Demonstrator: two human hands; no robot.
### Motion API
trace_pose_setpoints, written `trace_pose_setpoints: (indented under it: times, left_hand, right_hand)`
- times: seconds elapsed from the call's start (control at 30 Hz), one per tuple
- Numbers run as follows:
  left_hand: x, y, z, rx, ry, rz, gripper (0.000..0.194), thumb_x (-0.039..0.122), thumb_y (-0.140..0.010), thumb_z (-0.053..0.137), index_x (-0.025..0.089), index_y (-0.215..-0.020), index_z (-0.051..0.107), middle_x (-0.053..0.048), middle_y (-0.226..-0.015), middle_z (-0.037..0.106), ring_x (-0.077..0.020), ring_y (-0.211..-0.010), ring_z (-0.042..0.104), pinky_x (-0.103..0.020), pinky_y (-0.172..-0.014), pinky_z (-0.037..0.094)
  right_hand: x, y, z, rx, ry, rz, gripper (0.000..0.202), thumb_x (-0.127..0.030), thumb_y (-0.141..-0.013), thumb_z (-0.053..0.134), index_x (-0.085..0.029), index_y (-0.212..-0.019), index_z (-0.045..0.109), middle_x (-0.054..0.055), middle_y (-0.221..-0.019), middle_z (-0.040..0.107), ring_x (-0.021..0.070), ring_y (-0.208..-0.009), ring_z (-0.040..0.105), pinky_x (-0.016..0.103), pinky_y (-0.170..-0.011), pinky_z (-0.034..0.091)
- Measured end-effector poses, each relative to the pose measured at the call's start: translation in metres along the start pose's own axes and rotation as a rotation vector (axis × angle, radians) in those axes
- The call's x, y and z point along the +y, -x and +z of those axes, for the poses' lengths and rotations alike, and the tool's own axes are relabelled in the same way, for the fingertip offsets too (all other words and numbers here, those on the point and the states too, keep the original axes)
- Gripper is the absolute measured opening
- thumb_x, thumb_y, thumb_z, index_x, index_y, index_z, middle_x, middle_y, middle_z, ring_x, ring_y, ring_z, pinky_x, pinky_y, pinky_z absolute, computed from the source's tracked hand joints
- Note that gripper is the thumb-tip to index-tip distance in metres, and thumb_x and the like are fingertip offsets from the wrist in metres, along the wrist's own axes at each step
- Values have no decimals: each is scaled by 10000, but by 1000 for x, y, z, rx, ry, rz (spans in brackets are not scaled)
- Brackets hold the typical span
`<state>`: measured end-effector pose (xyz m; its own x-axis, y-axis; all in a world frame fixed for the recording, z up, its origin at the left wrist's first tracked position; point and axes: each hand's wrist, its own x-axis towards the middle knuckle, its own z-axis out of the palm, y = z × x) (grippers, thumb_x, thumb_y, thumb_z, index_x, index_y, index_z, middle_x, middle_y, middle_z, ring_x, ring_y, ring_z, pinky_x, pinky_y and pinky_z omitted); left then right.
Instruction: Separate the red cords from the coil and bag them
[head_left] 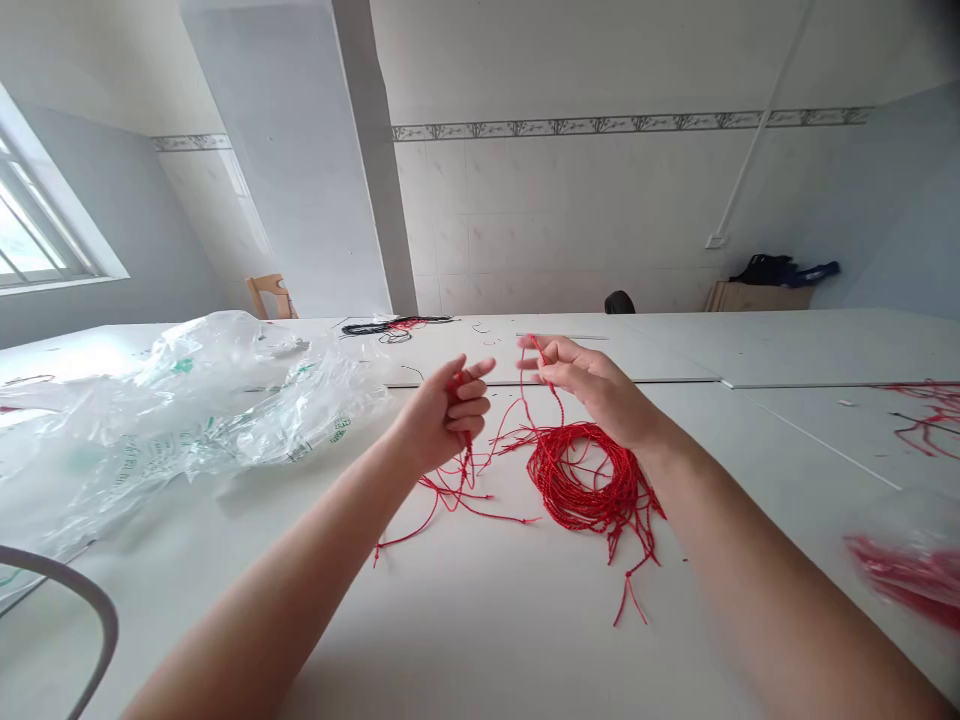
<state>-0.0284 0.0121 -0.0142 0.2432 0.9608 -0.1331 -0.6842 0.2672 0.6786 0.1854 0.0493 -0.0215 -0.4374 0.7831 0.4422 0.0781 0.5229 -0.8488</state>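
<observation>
My left hand point(456, 412) is closed around several red cords point(466, 460). Their knotted ends hang below the fist and trail onto the white table. Level with it, my right hand point(581, 375) holds a red braided cord point(553, 390) at the fingers. That cord loops over near the fingertips, and its two strands run down toward the table. Beneath the right hand lies a coiled bundle of red braided cords point(547, 490), with loose knotted ends sticking out at its lower right.
Crumpled clear plastic bags point(225, 420) cover the left of the white table point(465, 620). Black cords point(375, 327) lie at the far side. More red and dark cords point(934, 415) and a plastic bag of red material point(907, 570) are on the right. A grey hose or cable point(109, 620) curves in at lower left.
</observation>
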Motion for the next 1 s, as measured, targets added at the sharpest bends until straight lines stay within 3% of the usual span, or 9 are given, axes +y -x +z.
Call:
trace_pose_setpoints:
  times: [0.1,0.2,0.3,0.4,0.6,0.73,0.87,1.0]
  left_hand:
    - [-9,-5,-5,1,-19,-53,307,289,-1093,496,79,-1041,714,17,-634,498,-54,-399,370,-151,-314,281]
    - [-14,-9,-10,-12,-55,-49,238,224,-1053,558,78,-1115,734,-36,-746,608,-62,-453,425,-159,-333,312]
    - [-18,-12,-12,-18,-117,-37,187,187,-1028,586,106,-1017,755,-73,-863,676,-74,-561,536,-171,-418,393]
    - [-20,-12,-13,-49,-198,-12,197,248,-1027,613,149,-931,754,-70,-903,697,-137,-761,659,-238,-613,510]
    - [-22,-13,-15,-109,-226,21,293,344,-1051,587,157,-899,755,-37,-787,647,-181,-838,666,-385,-950,535]
    - [-21,-13,-15,-160,-220,32,264,337,-1045,596,164,-1000,790,-46,-814,672,-181,-825,660,-394,-971,533]
    - [-20,-11,-12,-103,-264,82,333,285,-1069,532,188,-1298,755,-76,-947,720,-208,-928,680,-378,-921,543]
    - [-18,-9,-11,-111,-304,107,385,303,-1059,559,205,-1403,700,-92,-936,736,-223,-908,693,-371,-881,545]
  right_hand:
    - [0,3,9,18,13,67,240,-452,-982,619,-215,-947,615,79,-1146,734,207,-947,718,444,-979,551]
    - [0,4,15,17,-37,66,286,-493,-980,645,-207,-996,647,52,-941,733,167,-800,688,373,-836,592]
    - [2,2,21,15,-81,42,242,-424,-983,658,-211,-1095,682,56,-983,749,169,-856,704,356,-822,602]
    - [6,1,27,-26,-97,63,198,-332,-993,641,-223,-1157,659,61,-1042,773,176,-927,732,375,-879,603]
    - [10,2,31,-53,-116,118,173,-342,-977,685,-239,-1093,607,55,-1051,793,201,-965,763,407,-907,603]
    - [11,2,33,-83,-158,108,181,-388,-971,699,-240,-1039,620,48,-1035,787,199,-962,760,379,-878,605]
    - [9,2,34,-116,-156,155,253,-472,-959,708,-228,-1014,670,47,-1010,776,187,-934,738,365,-887,587]
    - [9,4,39,-140,-76,211,252,-468,-937,719,-229,-1016,700,41,-975,741,188,-892,687,352,-808,551]
